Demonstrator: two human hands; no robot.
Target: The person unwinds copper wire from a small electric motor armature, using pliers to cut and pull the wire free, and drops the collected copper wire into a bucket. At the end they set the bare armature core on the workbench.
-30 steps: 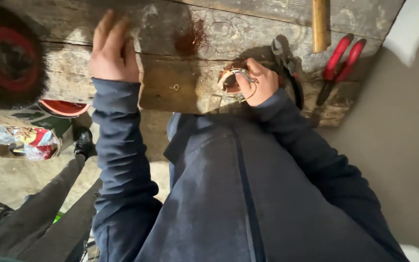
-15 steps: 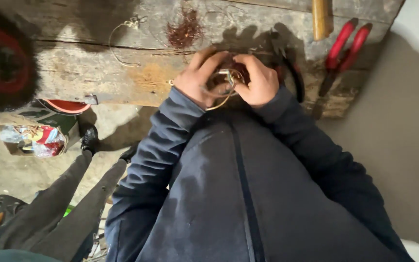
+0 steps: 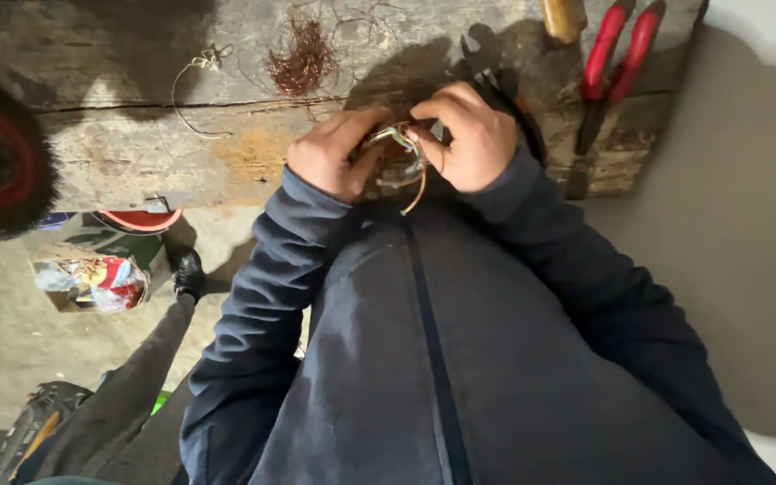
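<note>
Gripping a small coil of copper-coloured wire (image 3: 399, 157), left hand (image 3: 330, 162) and right hand (image 3: 469, 139) meet above the worn wooden surface (image 3: 136, 153). Fingers of both are closed on it; the coil sits between them, a loose strand curving down.

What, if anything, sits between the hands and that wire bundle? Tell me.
Nothing visible does. The left hand and right hand both already grip the wire bundle directly, above the edge of the wooden bench.
</note>
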